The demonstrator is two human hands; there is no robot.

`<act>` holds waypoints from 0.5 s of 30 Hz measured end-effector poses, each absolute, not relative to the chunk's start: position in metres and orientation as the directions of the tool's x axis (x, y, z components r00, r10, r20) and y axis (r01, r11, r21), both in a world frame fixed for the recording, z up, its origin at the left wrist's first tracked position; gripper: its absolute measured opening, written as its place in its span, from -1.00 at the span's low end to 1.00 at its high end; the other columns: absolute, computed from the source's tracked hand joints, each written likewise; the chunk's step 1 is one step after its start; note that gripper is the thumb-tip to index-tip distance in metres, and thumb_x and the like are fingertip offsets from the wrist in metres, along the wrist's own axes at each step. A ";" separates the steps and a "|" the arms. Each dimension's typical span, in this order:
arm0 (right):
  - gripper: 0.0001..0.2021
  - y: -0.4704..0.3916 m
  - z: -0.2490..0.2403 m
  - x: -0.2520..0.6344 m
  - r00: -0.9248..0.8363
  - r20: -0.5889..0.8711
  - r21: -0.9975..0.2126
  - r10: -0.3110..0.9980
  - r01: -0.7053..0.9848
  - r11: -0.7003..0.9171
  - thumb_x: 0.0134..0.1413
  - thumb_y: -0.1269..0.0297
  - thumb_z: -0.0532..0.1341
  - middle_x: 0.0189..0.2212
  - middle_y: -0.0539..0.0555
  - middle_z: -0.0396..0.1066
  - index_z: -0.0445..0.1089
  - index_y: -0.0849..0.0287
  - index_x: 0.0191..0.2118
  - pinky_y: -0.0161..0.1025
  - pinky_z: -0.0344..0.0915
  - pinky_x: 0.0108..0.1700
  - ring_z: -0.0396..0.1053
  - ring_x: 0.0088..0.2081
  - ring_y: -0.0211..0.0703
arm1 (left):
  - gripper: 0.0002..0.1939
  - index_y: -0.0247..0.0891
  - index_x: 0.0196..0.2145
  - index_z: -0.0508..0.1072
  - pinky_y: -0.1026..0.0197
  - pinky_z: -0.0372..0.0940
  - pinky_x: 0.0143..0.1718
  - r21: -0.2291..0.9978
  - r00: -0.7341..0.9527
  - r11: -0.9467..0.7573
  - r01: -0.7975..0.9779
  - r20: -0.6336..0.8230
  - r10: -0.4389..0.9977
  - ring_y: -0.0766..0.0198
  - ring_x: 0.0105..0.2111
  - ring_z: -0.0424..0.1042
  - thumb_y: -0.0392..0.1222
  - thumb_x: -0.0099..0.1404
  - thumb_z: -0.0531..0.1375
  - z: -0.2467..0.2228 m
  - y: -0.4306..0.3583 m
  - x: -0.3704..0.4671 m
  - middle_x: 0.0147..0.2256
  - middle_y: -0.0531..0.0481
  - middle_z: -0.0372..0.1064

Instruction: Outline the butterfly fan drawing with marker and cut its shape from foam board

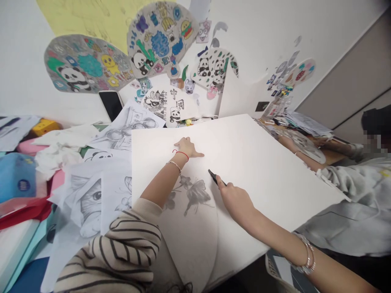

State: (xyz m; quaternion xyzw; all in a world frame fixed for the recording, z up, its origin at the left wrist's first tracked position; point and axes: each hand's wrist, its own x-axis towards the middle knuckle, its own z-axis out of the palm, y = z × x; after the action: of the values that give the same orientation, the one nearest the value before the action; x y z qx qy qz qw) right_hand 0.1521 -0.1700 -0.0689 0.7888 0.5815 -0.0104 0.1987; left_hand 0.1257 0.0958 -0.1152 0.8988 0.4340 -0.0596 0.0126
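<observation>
My left hand (187, 149) lies with its fingers spread on a large white board (265, 162), near the top of a pale shape (189, 240) that bears a grey butterfly drawing (195, 194). A red string and a silver bracelet circle that wrist. To the right, my right hand (235, 199) is closed around a slim black tool (214, 176), whose tip points up and left over the white board. What kind of tool it is, I cannot tell.
Pencil drawings (88, 199), tissues and a blue bag (18, 177) crowd the left side. A phone (111, 105) leans at the wall beside panda-decorated fans (87, 65). At the right, another person in a grey sleeve (354, 179) works at a round piece (305, 147).
</observation>
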 end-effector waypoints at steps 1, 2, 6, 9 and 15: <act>-0.33 -0.176 -0.068 0.151 0.327 -0.259 0.308 0.909 0.920 -0.243 0.06 0.70 -0.07 -0.35 0.22 0.38 -0.14 0.33 0.32 -0.28 0.33 -0.42 0.46 -0.39 -0.10 | 0.00 -0.30 0.04 0.42 -0.28 0.21 -0.13 -0.028 0.617 -0.623 0.782 -0.114 0.779 -0.35 0.00 0.09 0.54 -0.12 0.03 -0.116 0.097 0.126 0.11 -0.39 0.10; -0.32 -0.182 -0.068 0.150 0.333 -0.273 0.316 0.902 0.917 -0.243 0.05 0.70 -0.06 -0.34 0.22 0.37 -0.15 0.32 0.32 -0.28 0.34 -0.42 0.46 -0.40 -0.11 | 0.00 -0.30 0.04 0.42 -0.29 0.21 -0.14 -0.026 0.618 -0.624 0.781 -0.111 0.779 -0.35 0.00 0.08 0.54 -0.13 0.03 -0.117 0.097 0.125 0.11 -0.40 0.10; -0.27 -0.210 -0.066 0.146 0.348 -0.310 0.346 0.885 0.908 -0.236 0.00 0.73 -0.04 -0.33 0.20 0.37 -0.16 0.28 0.32 -0.31 0.33 -0.45 0.46 -0.42 -0.13 | 0.03 -0.33 0.04 0.42 -0.33 0.20 -0.15 -0.002 0.620 -0.623 0.782 -0.099 0.779 -0.38 0.00 0.06 0.55 -0.15 0.03 -0.119 0.098 0.125 0.11 -0.41 0.10; -0.23 -0.233 -0.068 0.145 0.360 -0.319 0.367 0.876 0.900 -0.236 -0.05 0.73 0.01 -0.33 0.18 0.36 -0.13 0.23 0.32 -0.35 0.29 -0.51 0.46 -0.47 -0.16 | 0.02 -0.28 0.06 0.40 -0.33 0.19 -0.12 0.020 0.614 -0.615 0.788 -0.088 0.784 -0.38 0.02 0.05 0.54 -0.16 0.04 -0.119 0.097 0.124 0.12 -0.38 0.10; -0.18 -0.280 -0.085 0.143 0.369 -0.251 0.395 0.895 0.883 -0.253 -0.13 0.71 0.07 -0.39 0.08 0.34 -0.08 0.13 0.31 -0.40 0.16 -0.63 0.39 -0.60 -0.25 | 0.00 -0.24 0.09 0.36 -0.33 0.14 -0.07 0.048 0.605 -0.603 0.796 -0.081 0.792 -0.40 0.05 0.03 0.52 -0.14 0.05 -0.120 0.096 0.124 0.12 -0.36 0.10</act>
State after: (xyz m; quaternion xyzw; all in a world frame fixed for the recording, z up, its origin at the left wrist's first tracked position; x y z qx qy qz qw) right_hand 0.1434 -0.2804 -0.0854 0.7916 0.5615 0.0121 0.2408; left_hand 0.1237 0.0960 -0.1201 0.8949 0.4438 -0.0258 0.0396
